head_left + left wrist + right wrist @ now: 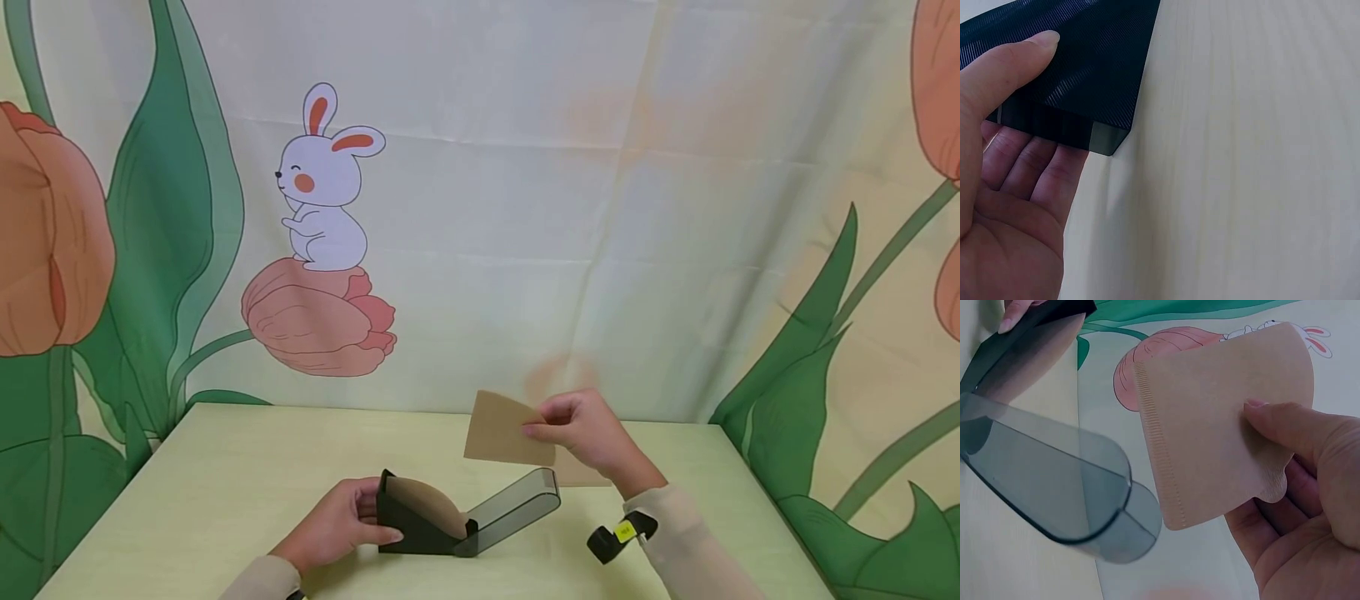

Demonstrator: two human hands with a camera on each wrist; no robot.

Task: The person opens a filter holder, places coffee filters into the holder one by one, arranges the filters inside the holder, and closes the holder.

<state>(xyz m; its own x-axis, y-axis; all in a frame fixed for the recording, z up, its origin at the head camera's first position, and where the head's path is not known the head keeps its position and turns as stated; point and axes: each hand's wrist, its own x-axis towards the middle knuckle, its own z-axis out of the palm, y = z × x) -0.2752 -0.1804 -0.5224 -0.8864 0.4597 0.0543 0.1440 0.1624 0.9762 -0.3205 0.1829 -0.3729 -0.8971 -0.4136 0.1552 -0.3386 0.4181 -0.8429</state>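
A black coffee filter holder (412, 529) stands on the table, its clear smoky lid (517, 508) swung open to the right. Brown filter papers (427, 500) show inside the holder. My left hand (337, 521) grips the holder's left end, thumb on the near ribbed side and fingers behind, as the left wrist view (1022, 106) shows. Raised above the lid, my right hand (585, 429) pinches a brown paper coffee filter (498, 429) by its right edge. In the right wrist view, the filter (1222, 437) has a crimped seam along one side.
Behind the right hand, another flat brown piece (588, 472) lies on the pale wood-grain table (247, 467). A curtain (487, 208) printed with a rabbit and tulips hangs behind the table. A black strap with a yellow label (624, 531) hangs at the right wrist.
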